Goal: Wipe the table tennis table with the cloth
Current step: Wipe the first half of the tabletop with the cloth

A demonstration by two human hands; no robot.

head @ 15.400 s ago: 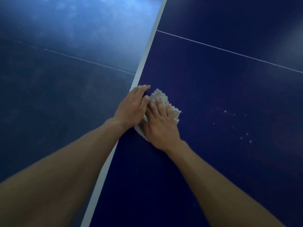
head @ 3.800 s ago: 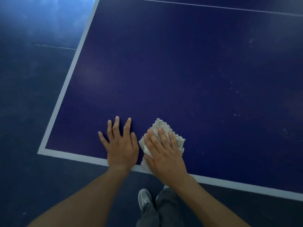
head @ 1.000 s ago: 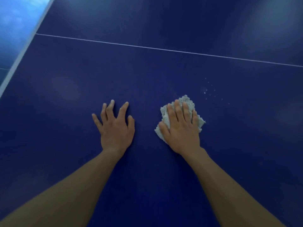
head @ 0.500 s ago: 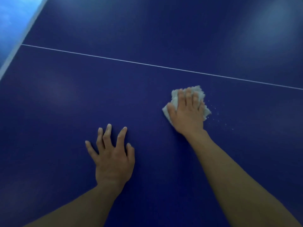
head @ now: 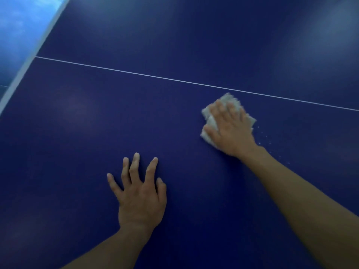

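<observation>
Crumpled white cloth (head: 209, 117) under right grip (head: 231, 131), on dark blue surface (head: 77, 113), just before thin white line (head: 136, 73); left grip (head: 139, 199) flat on surface, nearer, leftward, well apart

Dark blue surface (head: 174, 117), soft light patches. A thin white line (head: 174, 79) crosses it left to right, and a white edge band (head: 29, 61) runs along the far left. White cloth (head: 210, 121), blurred, lies right of centre, just near of the line, under the right hand (head: 231, 131) pressing flat. Left hand (head: 139, 195) rests flat, fingers (head: 136, 164) spread, nearer and left, well apart from the cloth. Small white specks (head: 269, 141) lie just right of the cloth.
</observation>
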